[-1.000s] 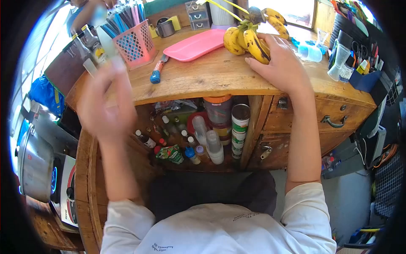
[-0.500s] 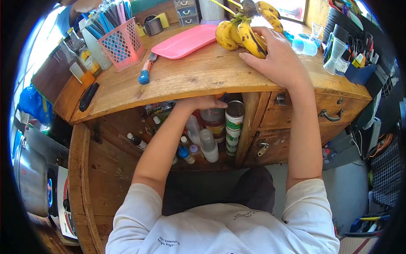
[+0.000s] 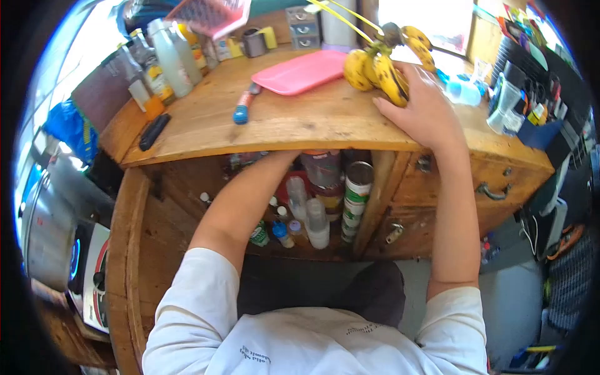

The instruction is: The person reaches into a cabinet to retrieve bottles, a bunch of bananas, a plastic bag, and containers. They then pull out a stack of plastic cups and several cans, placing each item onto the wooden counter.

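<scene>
My left forearm reaches under the countertop into the open cabinet, and the hand itself is hidden behind the counter edge. Near it inside stand a large clear jar, a stack of green and white cans and clear plastic bottles. On the wooden counter, my right hand rests beside a bunch of spotted bananas, thumb spread away from the fingers. A pink tray lies left of the bananas. The knife with a blue and red handle is by the tray.
Glass bottles and a black object are at the counter's left. A cabinet door stands open, with a pot on a lit stove beyond it. Cups and a pen holder sit at the right. Upper left, a pink basket is tilted.
My left hand has gone deeper into the cabinet, out of sight. The pink basket has left its place on the counter and is now higher up, tilted. The view has shifted slightly.
</scene>
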